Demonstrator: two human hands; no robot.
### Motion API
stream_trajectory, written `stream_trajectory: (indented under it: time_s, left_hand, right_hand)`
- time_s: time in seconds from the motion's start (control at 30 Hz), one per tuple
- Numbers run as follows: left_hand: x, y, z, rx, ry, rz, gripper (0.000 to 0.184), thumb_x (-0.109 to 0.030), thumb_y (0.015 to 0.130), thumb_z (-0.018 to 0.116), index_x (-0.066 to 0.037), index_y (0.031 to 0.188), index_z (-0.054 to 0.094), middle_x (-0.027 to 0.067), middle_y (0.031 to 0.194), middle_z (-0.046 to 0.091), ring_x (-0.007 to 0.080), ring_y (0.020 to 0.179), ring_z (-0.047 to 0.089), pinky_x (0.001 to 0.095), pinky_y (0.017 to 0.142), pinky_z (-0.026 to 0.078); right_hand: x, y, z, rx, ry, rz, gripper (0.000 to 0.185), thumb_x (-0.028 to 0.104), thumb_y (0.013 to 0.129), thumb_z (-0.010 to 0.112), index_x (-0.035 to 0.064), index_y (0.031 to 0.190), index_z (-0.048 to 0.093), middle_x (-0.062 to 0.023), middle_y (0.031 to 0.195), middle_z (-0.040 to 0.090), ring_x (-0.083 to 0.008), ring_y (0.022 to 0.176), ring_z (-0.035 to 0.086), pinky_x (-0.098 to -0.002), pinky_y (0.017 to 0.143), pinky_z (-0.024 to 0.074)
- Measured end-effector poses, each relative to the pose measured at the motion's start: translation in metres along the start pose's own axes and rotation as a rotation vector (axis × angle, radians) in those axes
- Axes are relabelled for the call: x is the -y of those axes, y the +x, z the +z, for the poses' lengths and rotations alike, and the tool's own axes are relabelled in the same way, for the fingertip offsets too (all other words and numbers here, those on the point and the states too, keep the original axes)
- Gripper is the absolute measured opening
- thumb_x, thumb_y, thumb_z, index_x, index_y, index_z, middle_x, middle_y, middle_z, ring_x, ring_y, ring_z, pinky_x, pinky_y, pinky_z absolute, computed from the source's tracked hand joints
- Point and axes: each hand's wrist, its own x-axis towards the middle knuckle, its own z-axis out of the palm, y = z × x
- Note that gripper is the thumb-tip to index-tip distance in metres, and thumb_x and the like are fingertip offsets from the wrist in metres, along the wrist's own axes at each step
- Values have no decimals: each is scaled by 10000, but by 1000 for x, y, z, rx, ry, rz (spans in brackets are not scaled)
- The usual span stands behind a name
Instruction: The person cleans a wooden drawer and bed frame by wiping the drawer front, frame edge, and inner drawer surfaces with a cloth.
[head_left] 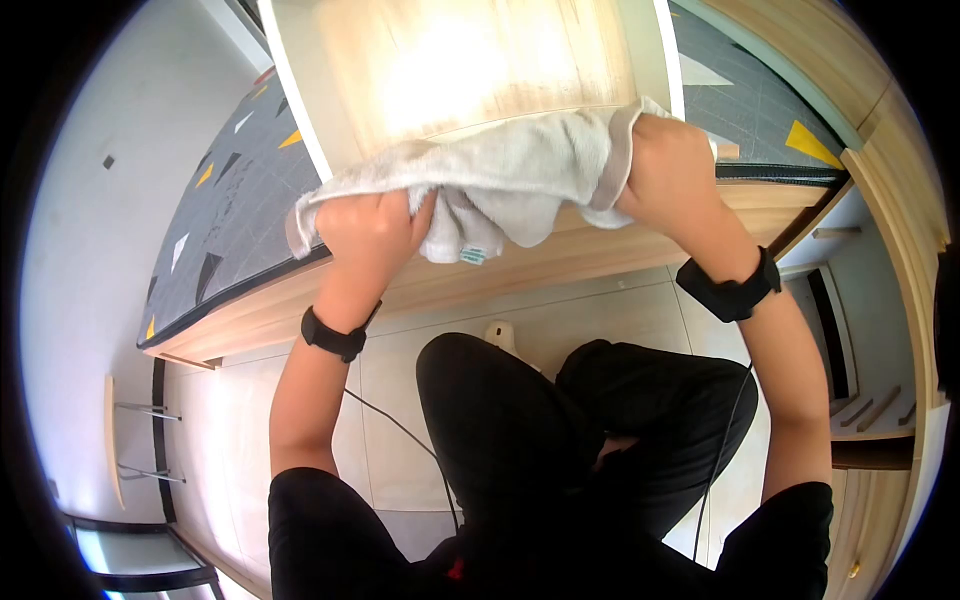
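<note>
A pale grey-white cloth [530, 165], fluffy like a towel, with beige edging and a small tag, stretches between my hands. My left hand [365, 232] is closed on its left end, and my right hand [672, 175] is closed around the right end. The middle of the cloth sags and bunches into folds. Behind it lies a drawer-like open box with white side walls [292, 85] and a shiny wood-look bottom [470, 60]. The cloth hides the box's near edge.
The box is over a bed with a grey patterned cover [235, 190] and a wooden side rail [480, 270]. Wooden shelving [880, 200] stands at the right. Cables run from black wristbands [335, 335] past my crossed legs [500, 430] on the tiled floor.
</note>
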Motion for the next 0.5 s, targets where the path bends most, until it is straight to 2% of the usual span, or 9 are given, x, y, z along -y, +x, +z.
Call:
stream_trajectory:
  time_s: [0.03,0.1,0.13,0.2,0.23,0.3,0.37,0.43,0.5]
  left_hand:
    - [-3,-5,3,3,-3,-2,258,-284,695,762,-77,841,715,83,719,672,256,560,633,348,505,484]
    - [-10,-14,4,-42,0,8,303,-273,697,755,-74,924,725,106,865,704,287,752,688,387,660,541]
    - [-14,-22,5,-42,0,2,303,-273,697,755,-74,924,725,106,865,704,287,752,688,387,660,541]
    - [-16,-34,11,-37,0,43,339,-264,703,747,-79,987,728,116,997,710,305,919,689,425,814,542]
    - [-17,-36,16,-43,2,47,339,-264,703,747,-79,987,728,116,997,710,305,919,689,425,814,542]
    - [-19,-38,24,-20,-74,45,356,-210,737,746,-51,1053,707,162,1047,697,368,986,666,466,854,522]
    - [-19,-32,36,-45,-58,51,334,-207,737,739,-61,1036,712,164,1041,694,370,972,668,457,839,526]
    - [-22,-21,42,-30,-78,-33,318,-204,730,735,-63,1015,716,161,1012,695,370,938,670,447,812,530]
    - [-20,-19,51,-14,-98,-51,335,-218,721,736,-50,1010,711,170,992,692,370,875,670,431,773,530]
  right_hand:
    - [3,-5,2,-56,21,-10,198,213,714,648,43,640,579,-107,577,560,-287,508,566,-366,458,444]
    - [10,-17,3,-24,11,-6,186,205,688,667,49,646,575,-101,602,562,-276,544,570,-363,481,452]
    - [13,-23,3,1,22,-32,183,206,674,672,50,653,579,-105,630,576,-274,584,583,-365,511,465]
    - [12,-36,14,-19,43,-83,176,204,651,672,49,685,595,-112,688,600,-278,676,606,-371,593,497]
    - [9,-42,22,-25,38,-83,176,204,651,672,49,685,595,-112,688,600,-278,676,606,-371,593,497]
    - [1,-44,34,11,-2,-83,172,201,669,663,43,716,615,-113,686,604,-283,691,611,-375,610,505]
    - [-11,-38,38,35,35,-46,171,201,688,652,36,717,619,-123,688,608,-293,689,612,-383,609,504]
    - [-19,-28,40,56,74,-8,174,202,707,642,29,719,623,-134,689,613,-302,688,614,-390,608,503]
    - [-26,-16,42,144,78,48,224,233,760,605,12,726,625,-160,702,624,-329,691,616,-403,608,502]
